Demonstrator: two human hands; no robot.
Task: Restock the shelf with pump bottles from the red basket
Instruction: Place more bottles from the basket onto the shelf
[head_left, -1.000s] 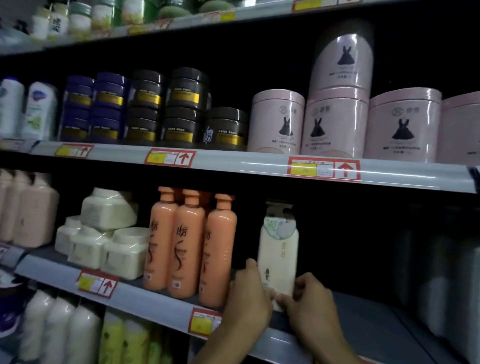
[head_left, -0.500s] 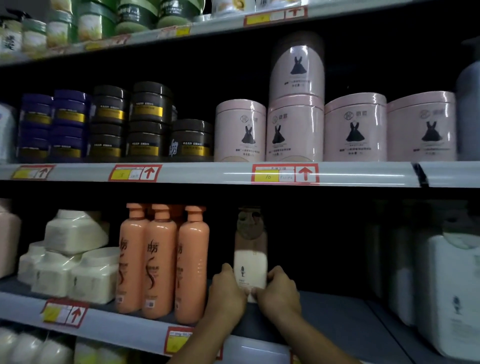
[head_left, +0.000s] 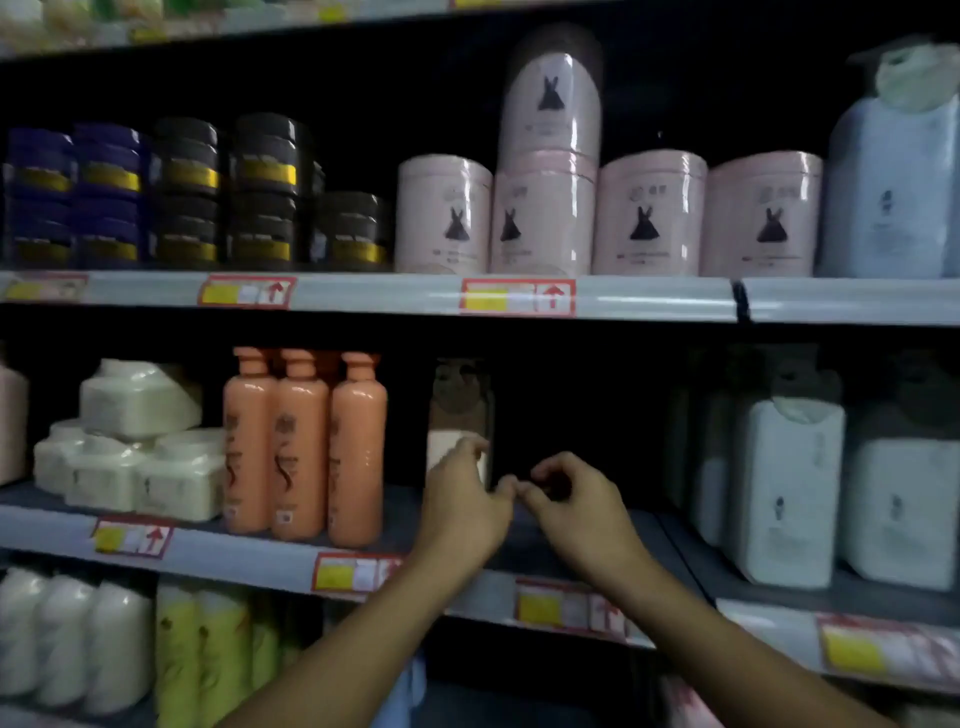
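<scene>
A cream pump bottle (head_left: 460, 410) with a dark top stands upright deep on the middle shelf (head_left: 260, 561), right of three orange bottles (head_left: 304, 447). My left hand (head_left: 462, 504) is in front of the bottle's lower part; its loosely curled fingertips overlap the bottle's base, and I cannot tell whether they touch it. My right hand (head_left: 571, 506) hovers just right of the bottle, apart from it, fingers loosely curled and holding nothing. The fingertips of both hands nearly meet. The red basket is out of view.
A dark gap on the shelf lies right of the cream bottle, before large white pump bottles (head_left: 789, 488). Cream tubs (head_left: 135, 441) are stacked at the left. Pink canisters (head_left: 649, 213) and dark jars (head_left: 265, 192) fill the shelf above.
Both hands have let go of the cream bottle and drawn back from it, the right one moving off to the right. The bottle now stands deeper on the shelf. My view has shifted right.
</scene>
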